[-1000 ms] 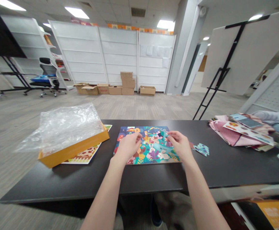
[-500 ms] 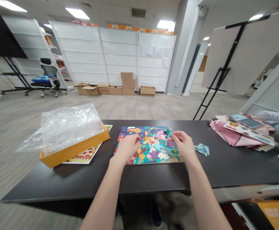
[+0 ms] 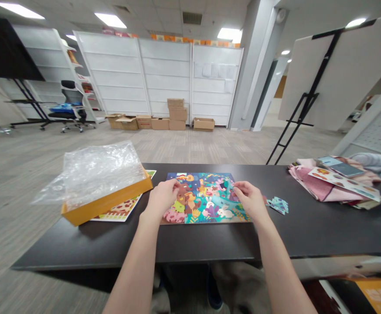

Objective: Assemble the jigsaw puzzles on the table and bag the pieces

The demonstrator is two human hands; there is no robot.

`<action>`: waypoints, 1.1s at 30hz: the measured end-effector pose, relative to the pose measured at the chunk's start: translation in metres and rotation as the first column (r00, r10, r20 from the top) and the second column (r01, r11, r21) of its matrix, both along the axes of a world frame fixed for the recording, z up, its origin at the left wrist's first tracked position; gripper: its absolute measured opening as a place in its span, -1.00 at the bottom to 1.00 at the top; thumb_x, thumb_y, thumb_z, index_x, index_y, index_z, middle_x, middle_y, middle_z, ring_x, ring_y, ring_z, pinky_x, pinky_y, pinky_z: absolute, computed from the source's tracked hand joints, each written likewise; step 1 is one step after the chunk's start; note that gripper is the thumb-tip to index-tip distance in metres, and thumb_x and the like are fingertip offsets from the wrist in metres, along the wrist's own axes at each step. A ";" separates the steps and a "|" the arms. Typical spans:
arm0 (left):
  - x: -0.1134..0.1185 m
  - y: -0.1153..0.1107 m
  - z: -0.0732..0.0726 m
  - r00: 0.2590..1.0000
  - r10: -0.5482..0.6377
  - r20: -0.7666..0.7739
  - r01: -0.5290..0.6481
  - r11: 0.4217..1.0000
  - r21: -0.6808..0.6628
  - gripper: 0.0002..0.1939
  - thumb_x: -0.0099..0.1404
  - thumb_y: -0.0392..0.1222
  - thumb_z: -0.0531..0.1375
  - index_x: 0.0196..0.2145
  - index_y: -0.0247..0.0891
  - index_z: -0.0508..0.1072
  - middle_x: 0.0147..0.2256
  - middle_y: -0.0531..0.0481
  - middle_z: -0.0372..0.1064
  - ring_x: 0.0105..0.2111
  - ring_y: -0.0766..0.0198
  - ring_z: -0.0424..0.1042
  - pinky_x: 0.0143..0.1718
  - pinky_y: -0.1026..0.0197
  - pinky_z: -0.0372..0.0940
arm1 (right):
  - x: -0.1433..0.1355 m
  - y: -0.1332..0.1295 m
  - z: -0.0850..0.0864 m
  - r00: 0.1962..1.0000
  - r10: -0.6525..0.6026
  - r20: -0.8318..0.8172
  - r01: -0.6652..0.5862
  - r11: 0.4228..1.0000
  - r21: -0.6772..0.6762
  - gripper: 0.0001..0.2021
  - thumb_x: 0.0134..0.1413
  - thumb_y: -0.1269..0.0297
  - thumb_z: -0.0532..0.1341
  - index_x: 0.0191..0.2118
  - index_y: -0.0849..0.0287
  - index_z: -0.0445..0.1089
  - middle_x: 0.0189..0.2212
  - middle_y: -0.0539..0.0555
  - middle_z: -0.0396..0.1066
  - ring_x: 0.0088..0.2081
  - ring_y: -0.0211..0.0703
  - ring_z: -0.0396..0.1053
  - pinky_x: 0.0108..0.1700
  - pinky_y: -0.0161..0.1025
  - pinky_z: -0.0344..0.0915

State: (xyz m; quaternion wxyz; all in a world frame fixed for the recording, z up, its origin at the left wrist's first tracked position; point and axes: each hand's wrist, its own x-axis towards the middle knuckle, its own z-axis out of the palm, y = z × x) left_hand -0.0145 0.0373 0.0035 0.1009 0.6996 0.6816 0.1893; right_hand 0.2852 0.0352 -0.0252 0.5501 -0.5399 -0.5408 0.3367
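Observation:
A colourful animal jigsaw puzzle (image 3: 210,205) lies flat on the dark table in front of me. My left hand (image 3: 164,196) is over its left side, with the thumb and fingertips drawn together; whatever is between them is hidden. At the puzzle's upper right, my right hand (image 3: 249,198) pinches a small teal puzzle piece (image 3: 231,186) close to the surface. A small dark gap shows beside that piece. Several loose puzzle pieces (image 3: 278,205), pale teal and blue, lie in a pile to the right of my right hand.
On the left, a yellow box (image 3: 108,198) holding clear plastic wrap (image 3: 102,170) rests over a printed sheet (image 3: 120,211). Folded pink cloths (image 3: 303,183), a picture sheet (image 3: 344,183) and a phone-like flat object (image 3: 337,165) are stacked at the right of the dark table (image 3: 197,244).
My left hand has shifted left and uncovered more of the puzzle. The right hand's piece has gone lower, nearer the puzzle surface. The whole view has swung slightly.

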 end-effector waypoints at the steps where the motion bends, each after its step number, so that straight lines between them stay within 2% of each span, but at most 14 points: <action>1: -0.005 0.000 0.000 1.000 0.027 -0.003 -0.027 1.000 0.001 -0.77 0.33 -0.20 0.14 -0.12 -0.07 0.56 -0.13 -0.03 0.60 -0.12 0.12 0.55 -0.09 0.18 0.37 | 0.001 0.000 0.000 1.000 0.001 0.006 -0.002 1.000 0.003 -0.61 -0.14 -0.07 0.37 -0.34 0.15 0.42 -0.45 0.11 0.54 -0.43 -0.05 0.51 -0.36 -0.17 0.42; 6: -0.023 -0.003 -0.001 0.990 0.139 -0.004 -0.139 0.990 -0.002 -0.79 0.34 -0.15 0.16 -0.13 -0.08 0.56 -0.13 -0.03 0.60 -0.11 0.12 0.55 -0.10 0.19 0.38 | 0.004 0.001 -0.001 0.997 -0.015 0.070 0.012 0.999 0.034 -0.58 -0.10 -0.14 0.34 -0.36 0.16 0.42 -0.43 0.12 0.52 -0.39 -0.04 0.50 -0.35 -0.18 0.39; 11: -0.034 -0.009 -0.005 0.989 0.149 -0.005 -0.149 0.989 -0.003 -0.82 0.32 -0.14 0.18 -0.16 -0.09 0.55 -0.17 -0.03 0.61 -0.15 0.12 0.56 -0.13 0.20 0.39 | 0.004 0.000 0.001 0.990 -0.052 0.134 0.044 0.997 0.062 -0.59 -0.09 -0.13 0.34 -0.37 0.17 0.44 -0.43 0.10 0.50 -0.44 -0.14 0.41 -0.40 -0.23 0.32; 15: -0.038 -0.009 -0.008 0.991 0.132 0.027 -0.132 0.991 0.024 -0.83 0.31 -0.19 0.17 -0.19 -0.11 0.55 -0.20 -0.05 0.61 -0.15 0.09 0.57 -0.14 0.15 0.40 | -0.003 -0.004 0.006 0.997 0.040 0.059 -0.041 0.999 0.029 -0.57 -0.16 -0.14 0.38 -0.39 0.17 0.44 -0.51 0.06 0.47 -0.49 -0.18 0.38 -0.45 -0.26 0.31; 18: -0.031 -0.008 -0.007 0.982 0.044 0.182 -0.057 0.996 0.067 -0.84 0.30 -0.23 0.15 -0.22 -0.17 0.53 -0.23 -0.06 0.60 -0.19 0.12 0.57 -0.11 0.12 0.43 | -0.015 -0.009 0.012 0.989 0.144 0.014 -0.143 0.989 -0.044 -0.58 -0.21 -0.10 0.42 -0.38 0.17 0.46 -0.50 0.05 0.50 -0.49 -0.18 0.40 -0.50 -0.29 0.30; 20: -0.018 -0.010 -0.006 0.928 -0.112 0.354 0.077 0.991 0.113 -0.86 0.29 -0.24 0.16 -0.24 -0.21 0.52 -0.25 -0.05 0.59 -0.21 0.17 0.57 -0.09 0.15 0.44 | -0.024 -0.013 0.015 0.978 0.210 -0.014 -0.210 0.974 -0.079 -0.60 -0.21 -0.07 0.43 -0.38 0.17 0.46 -0.49 0.04 0.50 -0.49 -0.19 0.41 -0.52 -0.31 0.30; 23: 0.007 -0.014 -0.004 0.780 -0.304 0.546 0.277 0.951 0.134 -0.85 0.30 -0.18 0.18 -0.21 -0.24 0.51 -0.17 -0.07 0.57 -0.16 0.16 0.57 -0.07 0.14 0.46 | -0.038 -0.018 0.018 0.957 0.286 -0.054 -0.290 0.952 -0.094 -0.64 -0.19 -0.03 0.43 -0.40 0.16 0.44 -0.52 0.01 0.47 -0.51 -0.22 0.40 -0.53 -0.33 0.30; 27: 0.031 -0.016 -0.003 0.656 -0.357 0.665 0.387 0.916 0.109 -0.80 0.28 -0.22 0.21 -0.14 -0.28 0.48 -0.18 -0.10 0.55 -0.15 0.17 0.56 -0.06 0.12 0.47 | -0.048 -0.021 0.019 0.938 0.338 -0.081 -0.346 0.929 -0.130 -0.66 -0.18 0.01 0.43 -0.39 0.16 0.43 -0.56 -0.03 0.45 -0.52 -0.24 0.41 -0.51 -0.34 0.32; 30: 0.038 -0.012 -0.003 0.622 -0.361 0.695 0.400 0.909 0.114 -0.79 0.26 -0.28 0.20 -0.12 -0.30 0.47 -0.21 -0.10 0.54 -0.17 0.19 0.56 -0.09 0.14 0.47 | -0.049 -0.021 0.019 0.935 0.344 -0.087 -0.354 0.919 -0.174 -0.65 -0.21 0.03 0.43 -0.37 0.16 0.42 -0.58 -0.03 0.48 -0.54 -0.23 0.42 -0.52 -0.35 0.31; 33: 0.040 -0.008 -0.003 0.618 -0.364 0.697 0.399 0.909 0.121 -0.79 0.25 -0.31 0.19 -0.13 -0.30 0.48 -0.21 -0.10 0.54 -0.18 0.20 0.55 -0.10 0.14 0.47 | -0.048 -0.021 0.019 0.931 0.355 -0.084 -0.365 0.908 -0.207 -0.64 -0.23 0.04 0.44 -0.35 0.15 0.42 -0.57 0.00 0.52 -0.53 -0.19 0.47 -0.52 -0.36 0.31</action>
